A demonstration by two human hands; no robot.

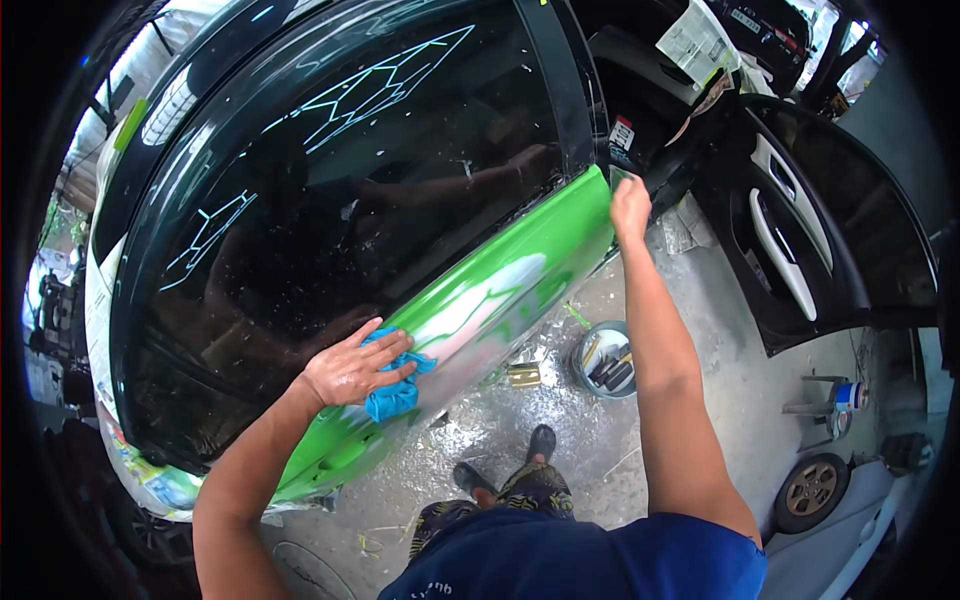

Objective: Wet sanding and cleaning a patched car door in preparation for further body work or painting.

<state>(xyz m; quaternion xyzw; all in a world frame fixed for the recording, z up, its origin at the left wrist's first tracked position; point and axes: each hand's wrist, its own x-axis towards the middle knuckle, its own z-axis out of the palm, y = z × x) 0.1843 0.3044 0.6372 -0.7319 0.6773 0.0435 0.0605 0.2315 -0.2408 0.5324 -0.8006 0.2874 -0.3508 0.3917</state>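
My left hand [350, 372] presses a crumpled blue cloth [393, 392] against a car door just below the window, its fingers bent over the cloth. The door's lower panel [560, 235] is green with pale, sanded-looking patches along the middle. At the panel's far right end, my right hand [630, 210] is closed beside the door's edge. A small greyish piece shows at its fingertips; I cannot make out what it is. Above the panel, the dark car window [400, 190] reflects my arms and bright lines.
A bucket [603, 360] with tools in it stands on the wet concrete floor, near a small yellowish block [523, 375]. Another car door [790, 230] stands open at right. Further right are a stool [825, 400] with a can and a wheel [812, 492].
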